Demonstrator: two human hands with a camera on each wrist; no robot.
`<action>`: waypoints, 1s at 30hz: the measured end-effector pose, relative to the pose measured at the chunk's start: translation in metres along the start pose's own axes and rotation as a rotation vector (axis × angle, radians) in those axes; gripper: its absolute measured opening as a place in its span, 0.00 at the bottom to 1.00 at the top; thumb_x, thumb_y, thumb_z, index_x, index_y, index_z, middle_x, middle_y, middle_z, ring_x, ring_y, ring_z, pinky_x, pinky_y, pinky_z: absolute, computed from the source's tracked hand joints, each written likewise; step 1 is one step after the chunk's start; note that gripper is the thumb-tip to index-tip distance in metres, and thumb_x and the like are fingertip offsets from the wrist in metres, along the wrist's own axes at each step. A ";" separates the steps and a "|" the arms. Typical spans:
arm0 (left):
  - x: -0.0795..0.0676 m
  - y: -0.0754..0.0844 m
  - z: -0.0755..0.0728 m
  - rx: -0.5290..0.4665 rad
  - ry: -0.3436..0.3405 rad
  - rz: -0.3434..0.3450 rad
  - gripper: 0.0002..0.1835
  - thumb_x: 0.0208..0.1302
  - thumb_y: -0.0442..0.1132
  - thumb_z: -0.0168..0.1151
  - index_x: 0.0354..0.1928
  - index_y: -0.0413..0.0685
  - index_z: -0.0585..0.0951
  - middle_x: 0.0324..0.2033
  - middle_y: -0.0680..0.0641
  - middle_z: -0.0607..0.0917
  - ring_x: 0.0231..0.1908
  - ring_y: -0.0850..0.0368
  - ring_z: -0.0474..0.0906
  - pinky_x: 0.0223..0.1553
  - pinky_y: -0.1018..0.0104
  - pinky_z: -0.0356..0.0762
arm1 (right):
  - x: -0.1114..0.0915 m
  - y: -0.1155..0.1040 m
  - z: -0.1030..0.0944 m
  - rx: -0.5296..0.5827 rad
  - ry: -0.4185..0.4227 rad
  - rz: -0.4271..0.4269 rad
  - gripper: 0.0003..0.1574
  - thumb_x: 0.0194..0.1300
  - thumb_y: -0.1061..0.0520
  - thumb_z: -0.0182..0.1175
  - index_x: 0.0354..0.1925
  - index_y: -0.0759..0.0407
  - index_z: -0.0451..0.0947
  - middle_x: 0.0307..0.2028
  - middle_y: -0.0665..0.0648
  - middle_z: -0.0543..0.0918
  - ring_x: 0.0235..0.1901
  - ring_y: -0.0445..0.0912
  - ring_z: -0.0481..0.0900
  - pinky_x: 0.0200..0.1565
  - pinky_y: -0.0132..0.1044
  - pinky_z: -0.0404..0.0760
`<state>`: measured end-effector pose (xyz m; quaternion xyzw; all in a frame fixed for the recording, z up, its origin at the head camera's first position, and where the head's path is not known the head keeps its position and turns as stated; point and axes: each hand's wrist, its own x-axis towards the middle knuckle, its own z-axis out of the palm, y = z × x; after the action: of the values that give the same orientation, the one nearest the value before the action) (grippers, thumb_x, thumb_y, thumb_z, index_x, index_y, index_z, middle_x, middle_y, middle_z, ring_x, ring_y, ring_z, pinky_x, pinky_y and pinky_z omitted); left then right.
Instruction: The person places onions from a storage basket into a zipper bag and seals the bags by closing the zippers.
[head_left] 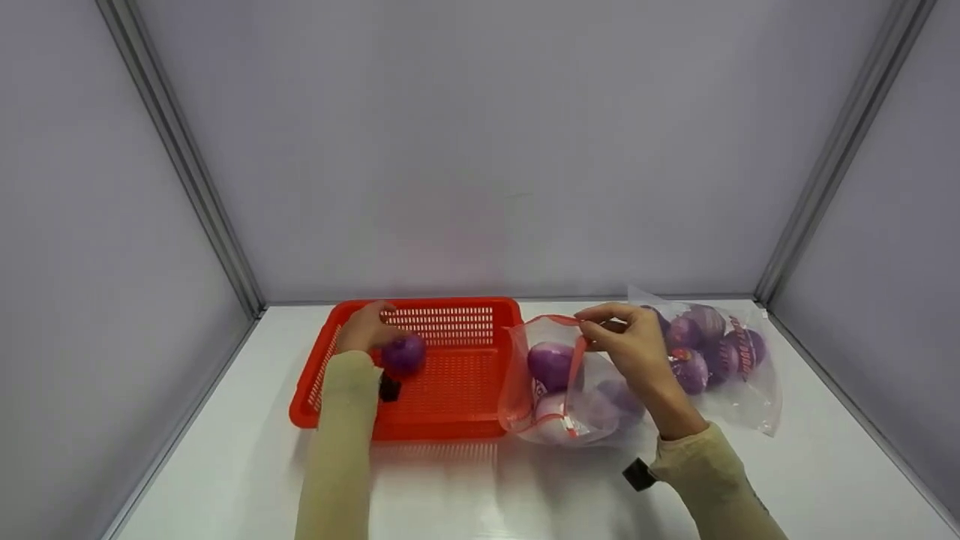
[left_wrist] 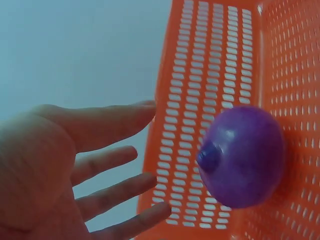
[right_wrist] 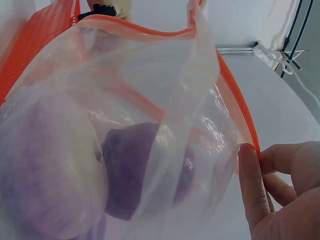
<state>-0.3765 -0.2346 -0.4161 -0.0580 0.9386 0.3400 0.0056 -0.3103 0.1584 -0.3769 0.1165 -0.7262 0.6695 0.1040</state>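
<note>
A single purple onion (left_wrist: 244, 156) with a small stem nub lies inside the red plastic basket (head_left: 450, 431), near its left end. Beside it is my left hand (head_left: 365, 328), over the basket's left side. The left wrist view shows that hand's fingers (left_wrist: 117, 200) extended, with a gap between them and the onion. My right hand (head_left: 628, 341) pinches the red-edged rim of a clear zip bag (head_left: 517, 397), whose mouth gapes toward the basket. Several purple onions (right_wrist: 50, 165) are inside this bag, partly blurred by the plastic.
Right of the held bag, a second clear bag (head_left: 761, 409) with several purple onions lies on the white table (head_left: 232, 450). Pale walls (head_left: 480, 150) with grey metal corner posts enclose the table at the back and sides.
</note>
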 end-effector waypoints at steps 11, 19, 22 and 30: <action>0.003 -0.012 0.015 -0.062 -0.170 0.006 0.40 0.61 0.38 0.76 0.74 0.45 0.70 0.68 0.33 0.75 0.68 0.34 0.72 0.65 0.39 0.76 | 0.000 0.000 0.000 -0.012 0.000 -0.001 0.09 0.65 0.70 0.67 0.44 0.75 0.86 0.38 0.60 0.89 0.31 0.42 0.87 0.37 0.37 0.90; 0.004 -0.013 0.019 0.009 -0.182 0.025 0.39 0.55 0.31 0.79 0.70 0.44 0.76 0.66 0.37 0.73 0.64 0.36 0.74 0.61 0.41 0.80 | -0.002 -0.002 0.003 0.005 0.004 0.002 0.09 0.65 0.70 0.67 0.43 0.75 0.86 0.38 0.59 0.89 0.32 0.42 0.88 0.37 0.37 0.90; 0.003 -0.012 0.020 0.063 -0.190 0.031 0.39 0.52 0.29 0.80 0.68 0.46 0.77 0.66 0.38 0.74 0.63 0.37 0.74 0.62 0.40 0.78 | -0.002 -0.003 0.004 0.017 0.004 0.009 0.09 0.65 0.70 0.66 0.43 0.76 0.86 0.38 0.59 0.89 0.32 0.43 0.88 0.37 0.38 0.90; 0.001 -0.010 0.022 0.078 -0.216 -0.002 0.39 0.54 0.29 0.79 0.68 0.50 0.76 0.65 0.40 0.78 0.64 0.38 0.74 0.66 0.37 0.74 | -0.002 -0.002 0.005 0.013 0.008 0.012 0.08 0.64 0.71 0.66 0.42 0.75 0.86 0.37 0.58 0.88 0.30 0.42 0.87 0.36 0.38 0.90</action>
<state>-0.3765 -0.2283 -0.4399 -0.0216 0.9450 0.3076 0.1092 -0.3074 0.1536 -0.3765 0.1100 -0.7222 0.6752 0.1023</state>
